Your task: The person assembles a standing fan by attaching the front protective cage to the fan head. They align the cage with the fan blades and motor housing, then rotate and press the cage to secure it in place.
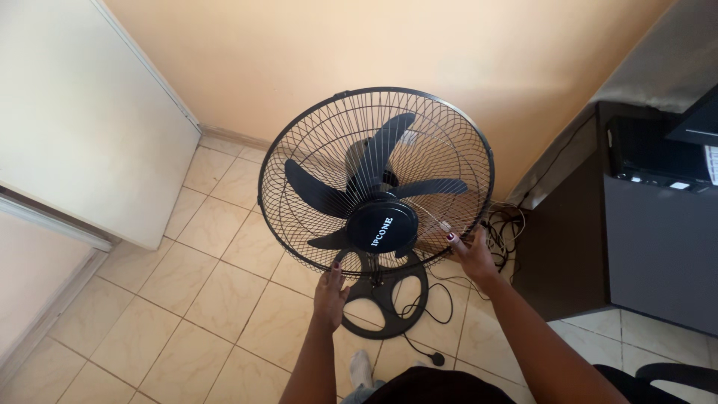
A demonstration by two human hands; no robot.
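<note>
On the tiled floor: a black standing fan (376,179) near the corner of a peach wall (314,60), its round head tilted up toward the camera.
Fan cage: a round wire guard (299,150) of thin black radial spokes, ringed by a black rim.
Fan blades: five dark curved blades (318,193) behind the spokes, spread around the hub.
Fan hub: a round black cap (381,225) at the front centre of the guard, carrying a short line of white lettering that runs upward.
Fan base: a round black spoked foot (389,299) flat on the floor (187,299), directly under the head.
Cord: a black cable (419,348) loops from the base across the tiles to a plug near the person's feet.
Left hand (330,288): fingers raised to the lower rim of the guard, fingertips touching it left of the hub; the grip looks light, fingers not visibly curled around the wire.
Right hand (473,254): at the lower right rim of the guard, fingers pinching the edge, grasping the rim.
Fan relative to hands: the head sits just above and between both hands, each arm reaching forward to its underside.
Left side: a pale cabinet panel (90,127) standing on the floor.
Right side: a dark cabinet (643,239) with a tangle of cables (508,224) beside it at the wall.
</note>
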